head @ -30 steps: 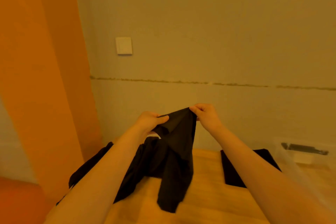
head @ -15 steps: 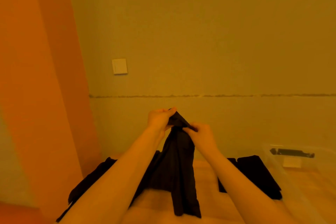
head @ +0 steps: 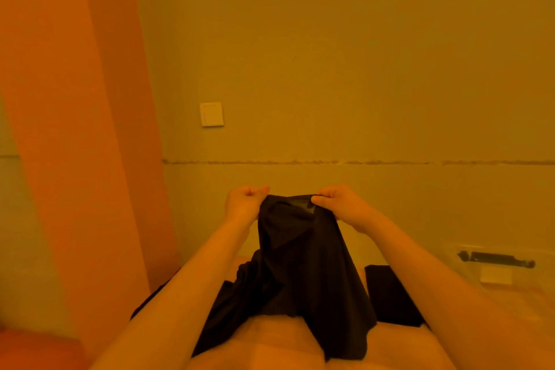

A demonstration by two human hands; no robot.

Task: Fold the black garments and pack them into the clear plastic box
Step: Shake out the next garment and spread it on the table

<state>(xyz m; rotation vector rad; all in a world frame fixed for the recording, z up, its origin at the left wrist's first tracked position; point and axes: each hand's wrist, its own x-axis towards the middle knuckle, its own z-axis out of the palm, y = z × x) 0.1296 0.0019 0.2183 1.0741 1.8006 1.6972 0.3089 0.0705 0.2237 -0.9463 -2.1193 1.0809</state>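
Shaking out a garment before the fold

My left hand point(head: 244, 204) and right hand point(head: 338, 204) pinch the black garment point(head: 297, 264) by its top edge; next, laying it flat on the desk point(head: 285, 339).

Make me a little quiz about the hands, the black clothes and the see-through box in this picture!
1. True or false: both the left hand and the right hand pinch the top edge of the held black garment.
2. Where is the folded black garment? A) inside the clear plastic box B) on the wooden table, right of the held one C) on the wall.
3. Fill in: the held garment's lower end hangs down to the ____.

Key: 1 true; 2 B; 3 table.
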